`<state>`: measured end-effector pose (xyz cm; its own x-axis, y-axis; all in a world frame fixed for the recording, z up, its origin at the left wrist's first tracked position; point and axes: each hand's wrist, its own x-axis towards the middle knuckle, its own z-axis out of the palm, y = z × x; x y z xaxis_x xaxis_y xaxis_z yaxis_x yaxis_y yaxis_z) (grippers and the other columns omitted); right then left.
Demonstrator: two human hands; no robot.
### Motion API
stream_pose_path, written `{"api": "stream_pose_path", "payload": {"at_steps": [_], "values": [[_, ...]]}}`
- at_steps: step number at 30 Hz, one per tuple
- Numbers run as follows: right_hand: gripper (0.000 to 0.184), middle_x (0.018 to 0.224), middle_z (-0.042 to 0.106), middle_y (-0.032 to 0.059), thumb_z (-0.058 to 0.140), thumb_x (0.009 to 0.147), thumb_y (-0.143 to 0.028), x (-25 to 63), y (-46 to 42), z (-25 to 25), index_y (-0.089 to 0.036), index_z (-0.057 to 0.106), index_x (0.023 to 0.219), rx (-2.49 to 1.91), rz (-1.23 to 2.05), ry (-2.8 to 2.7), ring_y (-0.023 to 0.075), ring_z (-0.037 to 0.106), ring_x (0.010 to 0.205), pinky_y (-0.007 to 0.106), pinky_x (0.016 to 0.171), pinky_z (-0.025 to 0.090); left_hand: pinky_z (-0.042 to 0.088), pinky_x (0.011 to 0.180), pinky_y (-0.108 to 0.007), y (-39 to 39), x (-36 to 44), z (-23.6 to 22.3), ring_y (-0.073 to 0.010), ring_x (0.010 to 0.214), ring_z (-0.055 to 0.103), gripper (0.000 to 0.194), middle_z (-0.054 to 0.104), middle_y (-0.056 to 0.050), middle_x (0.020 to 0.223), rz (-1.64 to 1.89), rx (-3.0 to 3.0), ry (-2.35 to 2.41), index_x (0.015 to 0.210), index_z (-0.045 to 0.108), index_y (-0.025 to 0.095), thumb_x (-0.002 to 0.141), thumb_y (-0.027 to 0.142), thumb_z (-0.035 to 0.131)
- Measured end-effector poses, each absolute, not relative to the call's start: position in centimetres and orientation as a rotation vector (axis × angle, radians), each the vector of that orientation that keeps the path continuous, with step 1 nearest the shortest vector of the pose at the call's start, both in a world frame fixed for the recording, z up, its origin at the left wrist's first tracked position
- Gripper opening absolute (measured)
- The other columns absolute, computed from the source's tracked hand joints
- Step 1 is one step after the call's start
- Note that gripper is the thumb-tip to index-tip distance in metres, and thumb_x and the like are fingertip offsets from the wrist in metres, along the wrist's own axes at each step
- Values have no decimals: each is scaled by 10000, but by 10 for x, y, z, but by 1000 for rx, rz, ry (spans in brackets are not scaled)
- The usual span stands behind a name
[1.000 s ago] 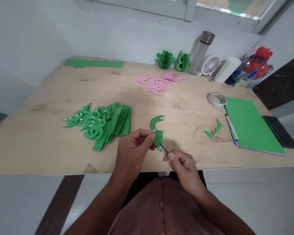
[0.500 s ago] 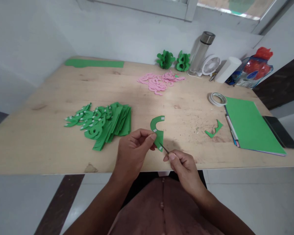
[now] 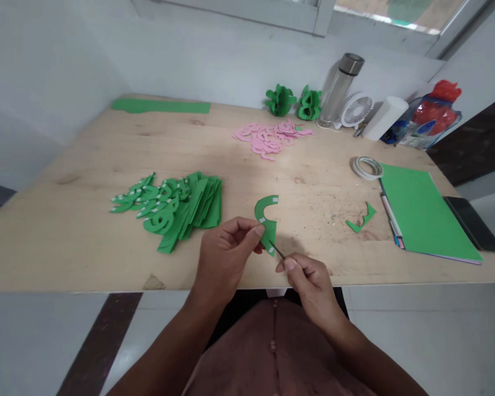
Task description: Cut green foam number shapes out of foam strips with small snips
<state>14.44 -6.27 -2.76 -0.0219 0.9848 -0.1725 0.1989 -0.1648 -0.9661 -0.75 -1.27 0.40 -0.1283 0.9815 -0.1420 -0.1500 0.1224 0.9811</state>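
Note:
Between the thumb and fingers of my left hand (image 3: 231, 256) is a green paper cutout (image 3: 260, 209), held a little above the table's front edge. Its upper part curves like a hook, and small white patches of tape sit along it. My right hand (image 3: 309, 278) is closed on a thin dark pointed tool (image 3: 279, 252); its handle is hidden in the fingers, so the kind is unclear. The tool's tip touches or overlaps the lower part of the cutout. To the left lies a pile of green cutouts (image 3: 159, 206), many with white patches, beside stacked green paper strips (image 3: 198, 206).
Pink paper cutouts (image 3: 266, 137) lie further back, before two green paper ornaments (image 3: 280, 100). Tape rolls (image 3: 367, 168), a green sheet (image 3: 429, 214), a phone (image 3: 474, 223) and a green offcut (image 3: 362, 219) are right. A bottle (image 3: 338, 91) and small fan (image 3: 357, 110) stand against the wall.
Almost nothing differs. The whole view has shifted very slightly, while both hands, the green cutout and the dark tool keep the same positions relative to each other.

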Motion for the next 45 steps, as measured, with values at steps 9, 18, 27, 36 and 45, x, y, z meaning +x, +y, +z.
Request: {"api": "stream_pose_path", "payload": {"at_steps": [9, 18, 27, 36, 45], "values": [[421, 520, 350, -50, 539, 894, -499, 144, -64, -29, -179, 696, 671, -1478, 1250, -1295, 124, 309, 498, 264, 487, 261, 483, 508, -228, -14, -7, 5, -107, 501, 561, 93, 649, 24, 557, 1286, 910, 1235, 609, 685, 198, 692, 199, 726], [411, 526, 359, -50, 542, 899, -492, 145, -66, -29, -179, 691, 677, -1459, 1278, -1286, 125, 324, 505, 266, 501, 270, 475, 514, -237, -15, -9, 1, -115, 508, 561, 96, 643, 19, 559, 1280, 922, 1233, 615, 690, 200, 702, 208, 727], [430, 527, 337, -58, 541, 914, -506, 147, -70, -31, -169, 705, 704, -1425, 1331, -1247, 115, 299, 494, 256, 487, 262, 460, 523, -238, -15, -7, 2, -110, 513, 560, 83, 635, 25, 560, 1277, 883, 1220, 621, 693, 195, 695, 197, 730], [417, 532, 359, -50, 539, 909, -490, 147, -68, -29, -175, 705, 692, -1449, 1287, -1279, 123, 327, 508, 263, 499, 270, 455, 521, -237, -16, -5, 5, -106, 511, 554, 95, 626, 26, 551, 1268, 875, 1212, 600, 684, 190, 684, 199, 728], [344, 534, 402, -44, 548, 896, -399, 147, -68, -26, -171, 691, 681, -1445, 1248, -1306, 121, 354, 514, 257, 506, 284, 451, 536, -226, -16, -7, 3, -98, 515, 557, 92, 631, 30, 553, 1286, 849, 1168, 617, 700, 185, 699, 174, 738]]}}
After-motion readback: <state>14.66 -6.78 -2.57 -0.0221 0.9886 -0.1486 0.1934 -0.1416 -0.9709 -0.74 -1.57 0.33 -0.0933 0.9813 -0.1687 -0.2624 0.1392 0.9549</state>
